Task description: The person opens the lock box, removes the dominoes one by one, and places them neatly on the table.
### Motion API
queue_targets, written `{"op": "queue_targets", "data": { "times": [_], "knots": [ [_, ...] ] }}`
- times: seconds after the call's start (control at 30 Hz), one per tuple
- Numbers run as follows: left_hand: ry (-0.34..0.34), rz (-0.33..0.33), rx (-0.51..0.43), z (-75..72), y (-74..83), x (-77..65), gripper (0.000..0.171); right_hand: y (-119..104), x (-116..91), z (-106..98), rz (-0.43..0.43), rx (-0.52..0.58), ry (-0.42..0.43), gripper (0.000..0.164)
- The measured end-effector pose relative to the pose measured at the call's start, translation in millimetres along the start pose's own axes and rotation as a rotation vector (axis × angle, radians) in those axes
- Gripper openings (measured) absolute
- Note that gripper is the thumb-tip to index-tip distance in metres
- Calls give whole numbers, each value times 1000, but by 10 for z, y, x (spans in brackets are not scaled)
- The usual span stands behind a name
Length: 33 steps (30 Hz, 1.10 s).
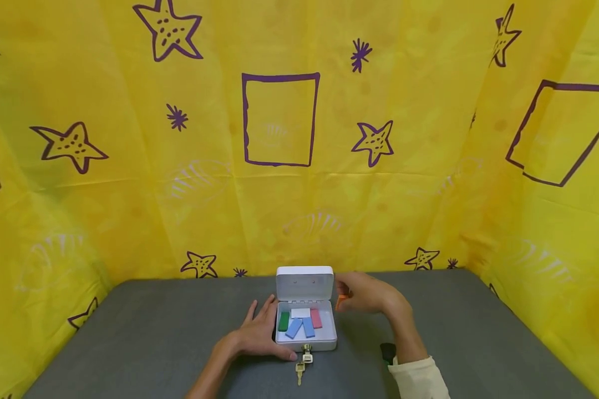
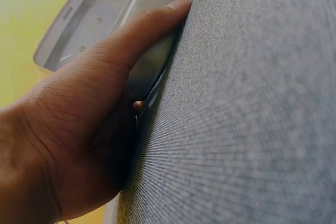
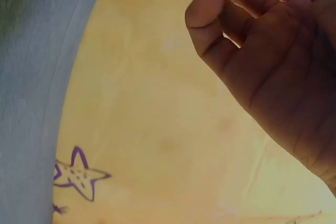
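Blocks [image 1: 308,327] inside the box [image 1: 324,346], keys [image 1: 300,367] before it.

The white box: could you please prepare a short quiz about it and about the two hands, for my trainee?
1. True or false: the left hand touches the white box.
2. How many blue pieces lie inside the box?
3. Complete: the orange piece is held in the ___ hand.

Key:
1. True; the thumb lies against its front.
2. Two.
3. Right; the right hand holds it.
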<state>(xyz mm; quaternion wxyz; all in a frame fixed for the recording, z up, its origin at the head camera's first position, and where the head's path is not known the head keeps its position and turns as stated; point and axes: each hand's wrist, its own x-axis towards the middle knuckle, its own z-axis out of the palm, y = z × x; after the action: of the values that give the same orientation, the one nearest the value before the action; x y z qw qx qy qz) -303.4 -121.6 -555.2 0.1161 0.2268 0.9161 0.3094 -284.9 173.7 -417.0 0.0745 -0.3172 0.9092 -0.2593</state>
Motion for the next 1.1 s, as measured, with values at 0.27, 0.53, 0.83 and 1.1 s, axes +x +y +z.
{"op": "queue_targets", "data": {
  "times": [0.27,0.53,0.83,1.1],
  "knots": [
    [-1,21,1,-52,37,-22,137,173,-119,-82,139,-46,-15,18],
    [6,12,-5,-27,11,-7,137,343,-131,32,391,-65,-67,37],
    [1,-1,-6,-27,20,-15,137,465,-90,171,477,-70,-71,38],
    [-3,-10,-1,-23,14,-3,137,473,-92,208,498,-84,-50,34]
  ]
}}
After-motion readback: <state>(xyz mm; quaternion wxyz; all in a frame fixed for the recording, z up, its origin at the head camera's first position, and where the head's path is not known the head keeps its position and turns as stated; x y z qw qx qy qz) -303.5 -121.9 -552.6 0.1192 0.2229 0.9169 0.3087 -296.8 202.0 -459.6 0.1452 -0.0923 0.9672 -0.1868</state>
